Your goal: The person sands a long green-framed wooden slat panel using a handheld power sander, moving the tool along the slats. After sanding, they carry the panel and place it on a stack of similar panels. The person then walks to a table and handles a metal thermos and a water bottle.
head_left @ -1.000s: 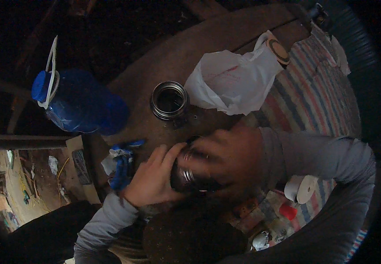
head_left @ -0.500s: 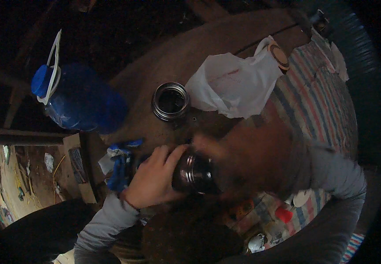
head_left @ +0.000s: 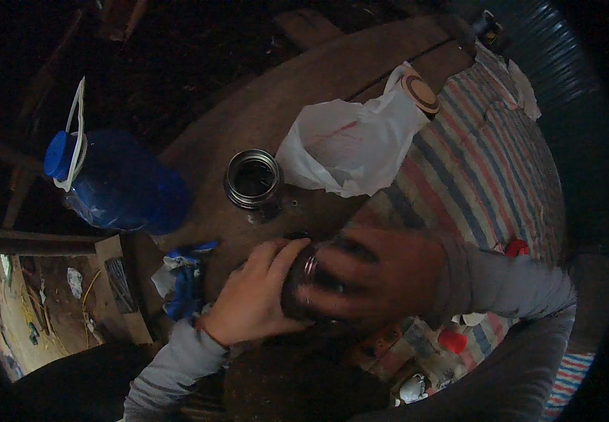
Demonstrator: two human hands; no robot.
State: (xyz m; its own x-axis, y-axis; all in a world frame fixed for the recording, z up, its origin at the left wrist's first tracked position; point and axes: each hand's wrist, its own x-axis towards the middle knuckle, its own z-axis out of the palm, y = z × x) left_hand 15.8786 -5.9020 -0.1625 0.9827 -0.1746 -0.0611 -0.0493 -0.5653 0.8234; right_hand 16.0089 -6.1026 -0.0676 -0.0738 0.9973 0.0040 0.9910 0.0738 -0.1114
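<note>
Both hands are on a dark shiny cylinder with bright metal rings, lying on its side near the middle of the view. My left hand wraps round its left part, thumb below and fingers above. My right hand has its fingers curled over the right end, blurred by motion and covering most of it. Just beyond them stands an open-mouthed metal container with a ringed steel neck, upright and apart from both hands. What lies under the cylinder is hidden.
A white plastic bag lies right of the container, a round tan disc at its far end. A big blue jug stands left. Blue-and-white gloves lie nearer. Striped cloth covers the right; a red cap rests near my right forearm.
My right hand has shifted over the cylinder's end, its fingers now covering the rings more. The view has moved slightly; the left hand keeps its grip.
</note>
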